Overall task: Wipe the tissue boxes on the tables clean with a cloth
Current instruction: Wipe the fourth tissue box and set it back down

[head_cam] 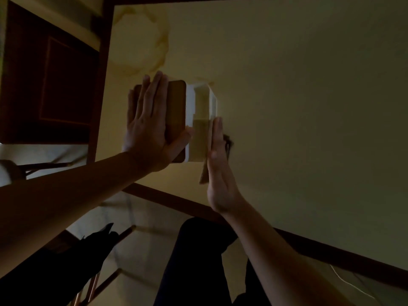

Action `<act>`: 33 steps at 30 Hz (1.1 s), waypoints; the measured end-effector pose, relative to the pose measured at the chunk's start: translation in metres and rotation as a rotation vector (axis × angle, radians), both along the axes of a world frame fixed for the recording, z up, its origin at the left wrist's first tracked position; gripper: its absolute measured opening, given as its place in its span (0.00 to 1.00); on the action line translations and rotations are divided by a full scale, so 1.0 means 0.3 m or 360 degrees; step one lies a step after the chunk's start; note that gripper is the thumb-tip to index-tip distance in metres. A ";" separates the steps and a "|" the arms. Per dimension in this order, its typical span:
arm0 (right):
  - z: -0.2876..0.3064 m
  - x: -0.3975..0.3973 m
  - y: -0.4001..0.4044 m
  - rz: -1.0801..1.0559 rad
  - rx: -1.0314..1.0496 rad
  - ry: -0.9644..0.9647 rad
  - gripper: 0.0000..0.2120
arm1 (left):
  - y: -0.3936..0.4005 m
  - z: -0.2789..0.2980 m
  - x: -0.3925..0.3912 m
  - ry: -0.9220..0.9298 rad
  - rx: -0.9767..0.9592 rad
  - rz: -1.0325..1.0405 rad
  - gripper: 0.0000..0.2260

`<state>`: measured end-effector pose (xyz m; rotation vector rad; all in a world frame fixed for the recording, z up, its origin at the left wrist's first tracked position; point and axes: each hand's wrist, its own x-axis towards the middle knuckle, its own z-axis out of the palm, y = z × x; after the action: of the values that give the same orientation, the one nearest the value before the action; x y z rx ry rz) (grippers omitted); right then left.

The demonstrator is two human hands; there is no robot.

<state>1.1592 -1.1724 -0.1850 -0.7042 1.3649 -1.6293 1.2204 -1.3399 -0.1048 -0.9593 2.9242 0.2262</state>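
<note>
The tissue box (189, 120) stands near the corner of the pale table (309, 107), steadied by the left hand (148, 127) laid flat with straight fingers across its brown lid, while the right hand (217, 164) — fingers straight and together — presses a thin cloth (204, 171) against the box's near right side. It looks like a rigid, smooth-walled and probably light box, so it would likely slide or tip under a sideways rub — bracing the lid from above seems the sensible hold, the soft cloth moulding to the wall.
</note>
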 end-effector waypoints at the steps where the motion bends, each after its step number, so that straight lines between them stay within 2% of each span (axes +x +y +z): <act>1: 0.006 0.016 0.019 -0.0007 0.0005 0.0000 0.29 | -0.001 0.000 0.002 -0.0007 0.0000 -0.0004 0.46; 8: -0.028 -0.050 -0.085 0.0000 -0.0031 -0.0107 0.28 | 0.001 0.004 0.001 -0.0017 0.0016 0.0016 0.46; 10: -0.033 -0.121 -0.167 -0.0002 -0.0047 -0.0084 0.29 | -0.002 0.004 -0.001 -0.0020 0.0022 0.0025 0.46; 13: -0.015 -0.204 -0.251 -0.0060 -0.0019 0.0032 0.24 | -0.004 0.001 0.000 -0.0026 0.0037 0.0036 0.46; 20: 0.003 -0.228 -0.233 -0.0061 0.0047 -0.0003 0.21 | -0.038 0.027 0.007 -0.0128 0.0154 0.0005 0.48; 23: 0.021 -0.232 -0.236 -0.0072 0.0033 0.0042 0.19 | 0.040 0.030 -0.019 0.0081 0.0118 0.0339 0.47; 27: 0.026 -0.232 -0.224 -0.0061 0.0039 0.0075 0.19 | 0.137 -0.010 -0.085 0.0247 0.0299 0.1415 0.52; 28: 0.025 -0.232 -0.221 -0.0049 0.0059 0.0053 0.19 | 0.138 -0.023 -0.100 0.0232 0.0316 0.1561 0.54; 30: 0.022 -0.232 -0.211 -0.0021 0.0090 0.0031 0.20 | 0.133 -0.046 -0.113 0.0172 0.0203 0.1579 0.55; 33: 0.029 -0.232 -0.165 0.0055 0.0063 0.0006 0.21 | 0.112 -0.052 -0.087 0.0135 0.0060 0.1308 0.54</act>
<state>1.0897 -1.2221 -0.1763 -0.7045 1.3768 -1.5702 1.1942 -1.3064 -0.1204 -2.1214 2.3916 0.3491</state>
